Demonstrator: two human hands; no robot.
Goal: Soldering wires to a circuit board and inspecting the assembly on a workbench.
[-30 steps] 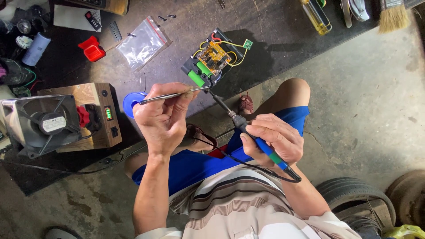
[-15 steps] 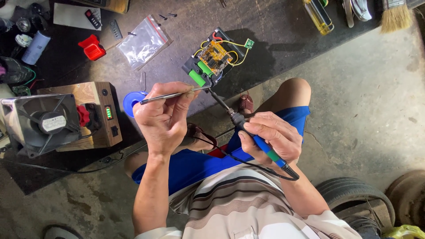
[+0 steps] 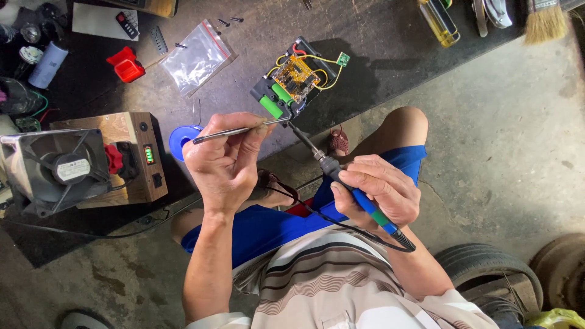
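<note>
My left hand (image 3: 225,158) pinches metal tweezers (image 3: 234,131) whose tips reach the near edge of a black battery pack (image 3: 295,82) with green cells, an orange circuit board and yellow wires. My right hand (image 3: 378,189) grips a blue-handled soldering iron (image 3: 341,180); its thin tip points up-left and meets the pack's near corner beside the tweezer tips. The iron's black cord (image 3: 341,225) trails over my blue shorts. The pack lies on a dark low work board (image 3: 378,55).
A wooden box with a fan, red knob and green indicator (image 3: 91,161) stands at left. A blue solder spool (image 3: 181,137), a clear zip bag (image 3: 195,58), a red cap (image 3: 127,66), loose screws, a yellow bottle (image 3: 440,23) and a brush (image 3: 544,21) lie around. Tyres (image 3: 487,268) sit at lower right.
Both hands and tools stay almost still; the tweezers and iron tip remain at the pack's near edge, with only a slight shift of view.
</note>
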